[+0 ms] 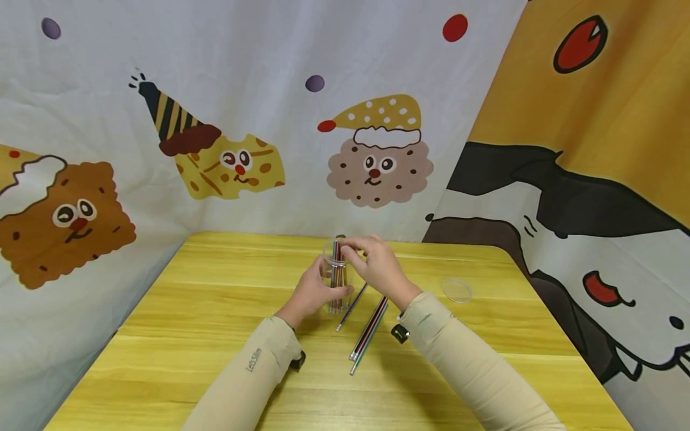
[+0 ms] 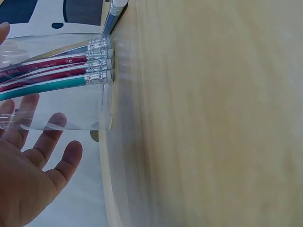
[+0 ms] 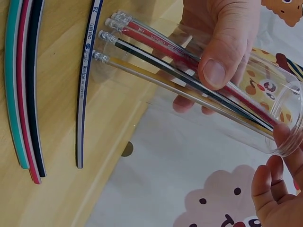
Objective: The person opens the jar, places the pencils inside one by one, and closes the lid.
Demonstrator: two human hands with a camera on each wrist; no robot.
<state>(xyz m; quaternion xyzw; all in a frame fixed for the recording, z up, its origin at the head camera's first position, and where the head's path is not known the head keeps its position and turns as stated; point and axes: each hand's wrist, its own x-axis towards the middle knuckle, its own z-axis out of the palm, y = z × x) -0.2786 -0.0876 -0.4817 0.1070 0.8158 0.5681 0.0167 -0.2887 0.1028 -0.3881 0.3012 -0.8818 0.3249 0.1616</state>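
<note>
A clear plastic jar (image 1: 326,270) stands at the middle of the table with several pencils (image 3: 175,78) inside, their eraser ends at its bottom. My left hand (image 1: 314,289) grips the jar, thumb across its front and fingers round the far side. At the jar's mouth, my right hand (image 1: 380,266) pinches the upper end of a red pencil (image 3: 253,106) between thumb and forefinger. Its other fingers (image 3: 262,184) are loosely bent outside the rim. Beside the jar lies a single dark blue pencil (image 3: 86,80).
Three more pencils, among them a teal one (image 3: 16,94), lie side by side on the table (image 1: 215,335), nearer me. A round clear lid (image 1: 457,290) rests to the right. Behind the table hangs a cartoon-printed cloth (image 1: 259,72).
</note>
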